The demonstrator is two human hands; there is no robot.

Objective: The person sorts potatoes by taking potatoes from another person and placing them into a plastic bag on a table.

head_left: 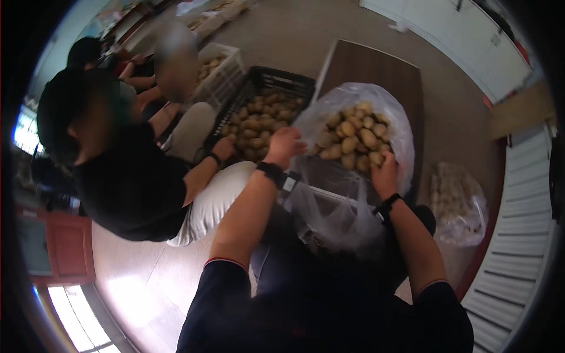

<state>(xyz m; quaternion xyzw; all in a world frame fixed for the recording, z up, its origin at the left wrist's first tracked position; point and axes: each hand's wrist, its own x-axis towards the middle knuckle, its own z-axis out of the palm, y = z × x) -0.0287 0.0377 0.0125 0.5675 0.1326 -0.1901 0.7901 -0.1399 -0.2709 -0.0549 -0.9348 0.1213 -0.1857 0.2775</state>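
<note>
A clear plastic bag (395,112) lies spread open on a dark wooden table, with a heap of potatoes (348,144) in it. My right hand (385,175) is at the near right edge of the heap, its thumb and fingers closed around a potato (376,157). Just left of the bag, my left hand (286,145) hangs in the air with its fingers apart and nothing seen in them. It is between the bag and a black crate (282,72) of potatoes. Loose bag plastic (338,215) drapes over the table's near edge, towards my lap.
A co-worker in a black shirt (132,182) sits close on my left, one hand (223,148) at the black crate. Other people sit beyond. A white crate (226,73) of potatoes stands behind. Another filled plastic bag (458,206) rests on the floor, right of the table (371,65).
</note>
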